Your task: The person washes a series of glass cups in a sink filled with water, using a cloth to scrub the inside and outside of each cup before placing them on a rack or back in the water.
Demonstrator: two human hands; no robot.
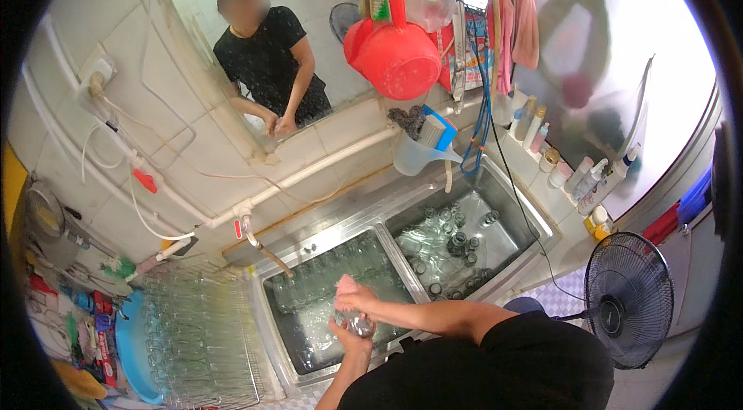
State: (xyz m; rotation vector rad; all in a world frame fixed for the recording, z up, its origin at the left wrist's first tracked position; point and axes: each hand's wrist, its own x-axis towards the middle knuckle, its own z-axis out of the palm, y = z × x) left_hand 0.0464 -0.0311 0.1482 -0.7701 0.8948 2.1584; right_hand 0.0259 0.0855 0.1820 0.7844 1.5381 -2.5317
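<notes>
My left hand (352, 335) grips a clear glass bottle (361, 326) over the left basin of a steel double sink (400, 259). My right hand (359, 298) holds a pink cloth (346, 284) against the upper end of that bottle. Rows of clear glass bottles (336, 265) lie in the water along the far side of the left basin. In the right basin, several glass bottles (457, 241) stand or lie partly under water. Which part of the held bottle is under the cloth cannot be seen.
A wire rack (255, 346) full of glass bottles stands left of the sink, beside a blue basin (129, 346). A tap with a hose (273, 259) hangs over the left basin. Toiletry bottles (586, 180) line the right ledge, near a black fan (628, 299).
</notes>
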